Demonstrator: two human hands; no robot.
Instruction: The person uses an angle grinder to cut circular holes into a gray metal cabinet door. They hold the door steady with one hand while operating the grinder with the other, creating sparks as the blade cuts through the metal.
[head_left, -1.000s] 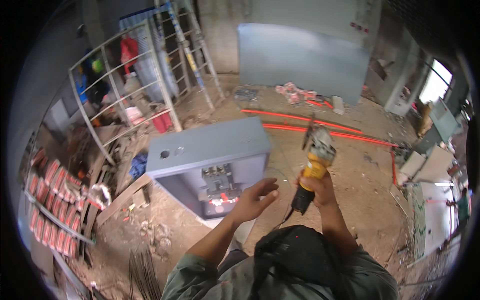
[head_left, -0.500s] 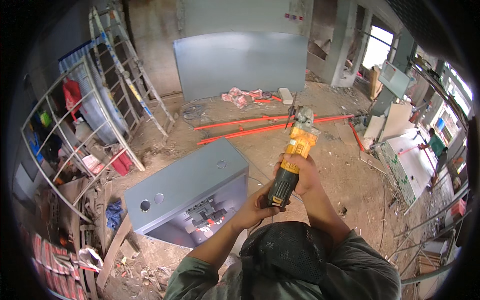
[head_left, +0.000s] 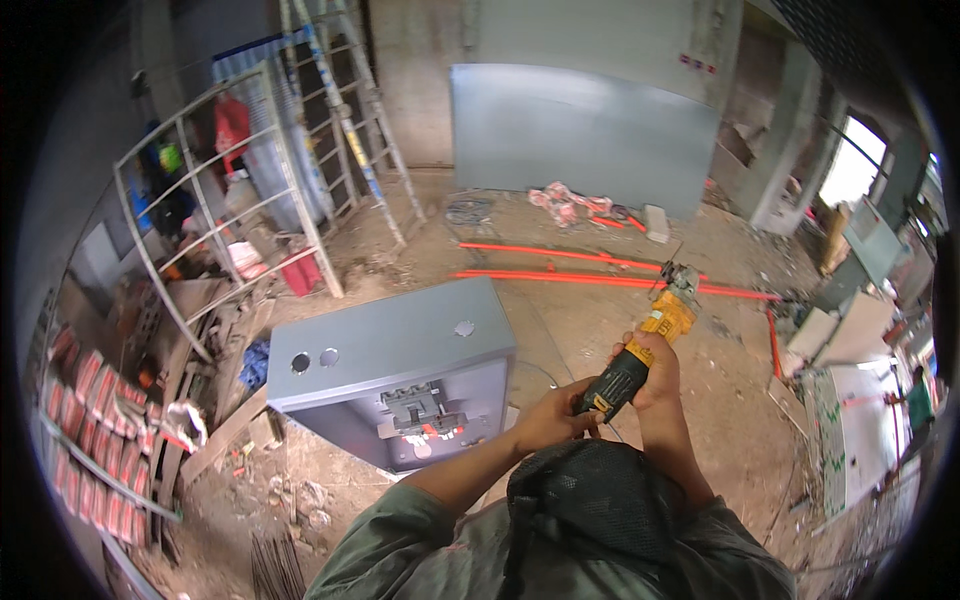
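Just changed: 1 s ago the L hand (head_left: 553, 420) was free, fingers spread, by the grey box; now it's at the black rear end of the angle grinder (head_left: 667, 317), narrow and holding it. R hand (head_left: 657, 372) was on the tool then & still is, wrapped approx. where yellow meets black. So it's a two-handed hold now, prob. steadier, w/ neither hand free for anything else. Vs. 0.5 s ago the tool leans further R.

Grinder's up in front of the person, R of the box, head pointing away (disc too small to make out clearly).

Containers: the grey metal box (head_left: 400, 325) sits on the floor (head_left: 560, 340), front open. Inside: a dark electrical unit (head_left: 415, 408) w/ red & white bits near its lower edge. Top has one dark round hole, plus two paler circles. Can't tell if anything's hidden deeper in.
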